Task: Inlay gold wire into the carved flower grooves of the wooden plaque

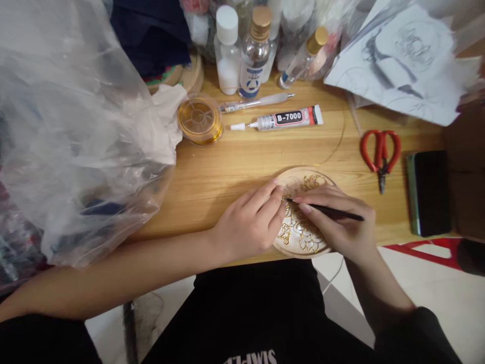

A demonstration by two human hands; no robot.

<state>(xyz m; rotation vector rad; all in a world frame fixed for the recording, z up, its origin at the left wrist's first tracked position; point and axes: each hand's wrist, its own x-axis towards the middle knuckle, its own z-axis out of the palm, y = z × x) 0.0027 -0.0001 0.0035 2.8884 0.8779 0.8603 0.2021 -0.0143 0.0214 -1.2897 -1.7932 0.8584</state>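
Note:
A round wooden board (299, 252) lies at the table's front edge, its pale face carrying a flower pattern outlined in gold wire (308, 242). My right hand (343, 217) pinches slim black tweezers (337, 213), their tip down at the pattern's upper middle. From the left, my left hand (252, 217) reaches over the board's rim. Its fingers are pressed together close to the tweezer tip, and whatever they pinch is hidden. Some drawn lines at the board's top left show without gold wire.
Behind the board lie a B-7000 glue tube (290, 118), a pen (261, 102) and a gold wire spool (200, 119). Red-handled cutters (381, 151) and a phone (429, 193) sit right. Bottles (254, 55) and sketch papers (397, 60) stand behind; a plastic bag (83, 126) fills the left.

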